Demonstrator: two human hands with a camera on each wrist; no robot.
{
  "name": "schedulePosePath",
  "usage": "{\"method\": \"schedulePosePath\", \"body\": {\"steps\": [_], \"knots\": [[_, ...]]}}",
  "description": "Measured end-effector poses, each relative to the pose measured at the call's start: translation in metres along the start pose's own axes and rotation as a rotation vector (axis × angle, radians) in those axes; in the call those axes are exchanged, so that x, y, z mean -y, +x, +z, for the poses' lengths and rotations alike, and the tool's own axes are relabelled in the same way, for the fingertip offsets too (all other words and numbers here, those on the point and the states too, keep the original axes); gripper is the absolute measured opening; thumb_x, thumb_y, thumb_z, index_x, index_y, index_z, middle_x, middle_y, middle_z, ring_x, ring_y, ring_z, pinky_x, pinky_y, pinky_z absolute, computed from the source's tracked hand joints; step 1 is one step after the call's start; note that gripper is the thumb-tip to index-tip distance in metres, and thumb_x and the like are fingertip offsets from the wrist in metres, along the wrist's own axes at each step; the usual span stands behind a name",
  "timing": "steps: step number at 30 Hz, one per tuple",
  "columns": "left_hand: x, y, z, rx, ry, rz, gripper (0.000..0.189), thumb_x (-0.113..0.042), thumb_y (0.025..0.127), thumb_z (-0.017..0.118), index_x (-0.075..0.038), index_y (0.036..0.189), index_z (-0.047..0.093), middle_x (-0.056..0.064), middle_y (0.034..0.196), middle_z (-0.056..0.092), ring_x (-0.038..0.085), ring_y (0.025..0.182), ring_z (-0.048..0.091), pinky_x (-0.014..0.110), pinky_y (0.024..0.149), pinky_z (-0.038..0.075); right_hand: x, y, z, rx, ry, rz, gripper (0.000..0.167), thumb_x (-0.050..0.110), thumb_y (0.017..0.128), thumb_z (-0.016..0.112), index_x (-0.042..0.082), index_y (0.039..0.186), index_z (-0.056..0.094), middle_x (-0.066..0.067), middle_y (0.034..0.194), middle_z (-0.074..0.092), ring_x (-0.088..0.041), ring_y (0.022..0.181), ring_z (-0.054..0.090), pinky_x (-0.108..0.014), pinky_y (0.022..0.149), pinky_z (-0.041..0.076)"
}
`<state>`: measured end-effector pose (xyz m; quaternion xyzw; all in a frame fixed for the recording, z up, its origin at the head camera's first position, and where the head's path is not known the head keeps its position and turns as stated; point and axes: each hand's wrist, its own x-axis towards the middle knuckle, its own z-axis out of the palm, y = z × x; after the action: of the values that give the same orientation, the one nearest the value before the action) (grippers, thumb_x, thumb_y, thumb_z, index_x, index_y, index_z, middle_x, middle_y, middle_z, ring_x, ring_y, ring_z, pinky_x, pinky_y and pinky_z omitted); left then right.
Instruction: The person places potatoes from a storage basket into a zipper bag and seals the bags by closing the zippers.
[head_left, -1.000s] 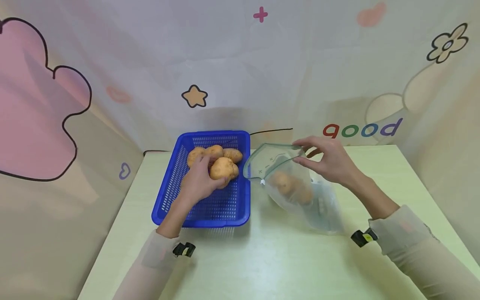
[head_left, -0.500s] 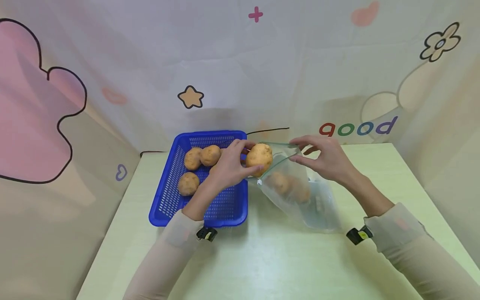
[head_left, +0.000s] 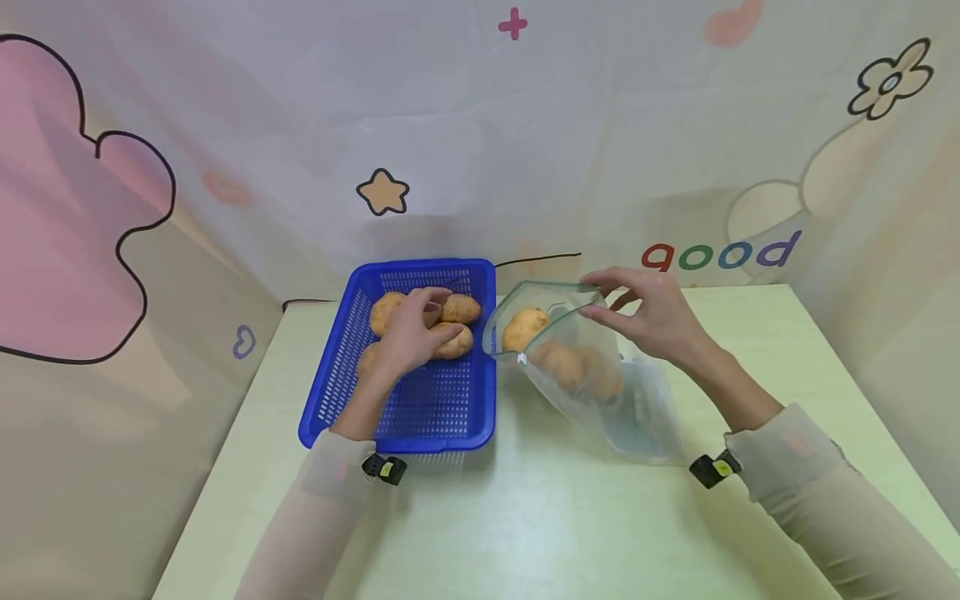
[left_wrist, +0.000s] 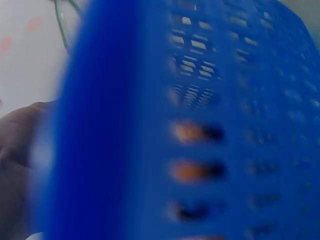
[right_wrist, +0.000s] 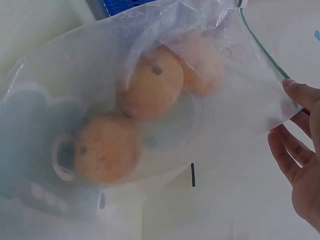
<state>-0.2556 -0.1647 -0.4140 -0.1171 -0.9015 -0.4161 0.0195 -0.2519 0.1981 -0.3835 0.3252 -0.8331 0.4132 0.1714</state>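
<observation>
My right hand [head_left: 637, 304] pinches the green-edged rim of a frosted slider zip bag [head_left: 577, 417] by its right corner; thumb and fingers at that rim also show in the right wrist view. The bag's mouth gapes toward the basket. One potato [head_left: 525, 330] lies just inside the mouth, and lower down are more potatoes [right_wrist: 107, 147], blurred through the plastic. My left hand [head_left: 408, 337] is over the blue basket [head_left: 491, 400], fingers spread above the potatoes [head_left: 459, 308] there, thumb right at the nearer potato [head_left: 453, 342]. The palm hides part of the pile.
The basket's slotted wall [left_wrist: 110, 125] fills most of the left wrist view. Basket and bag sit side by side on a pale green table [head_left: 525, 517]. A printed cloth [head_left: 480, 150] stands behind the table and along its sides.
My left hand took a potato from the basket to the bag's mouth, let it go inside, and moved back left over the basket. My right hand stays at the rim.
</observation>
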Motion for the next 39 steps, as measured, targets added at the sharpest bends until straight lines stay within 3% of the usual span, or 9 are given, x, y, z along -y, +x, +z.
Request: {"method": "schedulePosePath", "body": {"steps": [4,7,15,20,25,31,39], "knots": [[0.020,0.001,-0.004,0.047,-0.047,-0.099,0.059,-0.018,0.097,0.079,-0.004,0.149,0.053,0.015,0.148,0.056,0.037,0.137,0.052,0.051,0.116,0.044,0.000,0.001,0.002,0.003,0.009,-0.009,0.037,0.006,0.085,0.090,0.008,0.120,0.078,-0.001,0.106,0.079,-0.011,0.091,0.071,-0.025,0.073,0.061],[0.031,0.004,-0.003,0.063,-0.034,-0.119,0.060,-0.015,0.096,0.081,-0.003,0.149,0.054,0.016,0.145,0.058,0.035,0.135,0.053,0.049,0.117,0.043,0.000,0.001,0.003,0.005,0.012,-0.010,0.036,0.007,0.086,0.089,0.009,0.120,0.078,-0.002,0.106,0.079,-0.010,0.091,0.070,-0.028,0.073,0.062],[0.036,0.011,0.003,0.113,0.150,-0.042,0.062,-0.013,0.094,0.082,0.001,0.148,0.056,0.018,0.141,0.063,0.034,0.131,0.057,0.048,0.114,0.045,0.001,-0.001,0.003,-0.005,0.013,0.010,0.036,0.007,0.086,0.089,0.010,0.120,0.077,0.004,0.102,0.078,-0.007,0.091,0.070,-0.024,0.073,0.060],[0.038,0.008,0.007,0.177,0.313,0.010,0.065,-0.016,0.094,0.082,0.002,0.151,0.054,0.021,0.154,0.053,0.041,0.143,0.049,0.053,0.118,0.041,0.000,-0.002,0.004,0.005,0.008,0.007,0.035,0.008,0.087,0.088,0.011,0.121,0.077,0.002,0.104,0.079,-0.009,0.091,0.070,-0.023,0.073,0.060],[0.039,0.007,0.011,0.200,0.461,0.010,0.058,-0.016,0.095,0.081,0.000,0.146,0.061,0.020,0.151,0.053,0.044,0.144,0.044,0.055,0.118,0.041,0.000,-0.002,0.006,0.011,0.012,0.013,0.035,0.009,0.088,0.088,0.012,0.121,0.077,-0.001,0.105,0.079,-0.010,0.091,0.070,-0.024,0.073,0.060],[0.040,0.005,0.015,0.244,0.449,-0.007,0.049,-0.013,0.095,0.081,-0.005,0.140,0.064,0.018,0.146,0.052,0.044,0.142,0.042,0.054,0.114,0.044,-0.001,-0.002,0.006,0.011,0.008,0.007,0.035,0.010,0.088,0.088,0.012,0.121,0.077,0.002,0.103,0.079,-0.010,0.090,0.070,-0.027,0.073,0.061],[0.042,0.004,0.018,0.275,0.475,-0.035,0.057,-0.020,0.093,0.084,-0.008,0.144,0.059,0.016,0.149,0.049,0.044,0.139,0.043,0.054,0.112,0.046,0.000,-0.004,0.006,0.013,0.012,0.018,0.035,0.010,0.088,0.088,0.012,0.121,0.077,0.005,0.102,0.079,-0.010,0.091,0.070,-0.030,0.073,0.062]]}}
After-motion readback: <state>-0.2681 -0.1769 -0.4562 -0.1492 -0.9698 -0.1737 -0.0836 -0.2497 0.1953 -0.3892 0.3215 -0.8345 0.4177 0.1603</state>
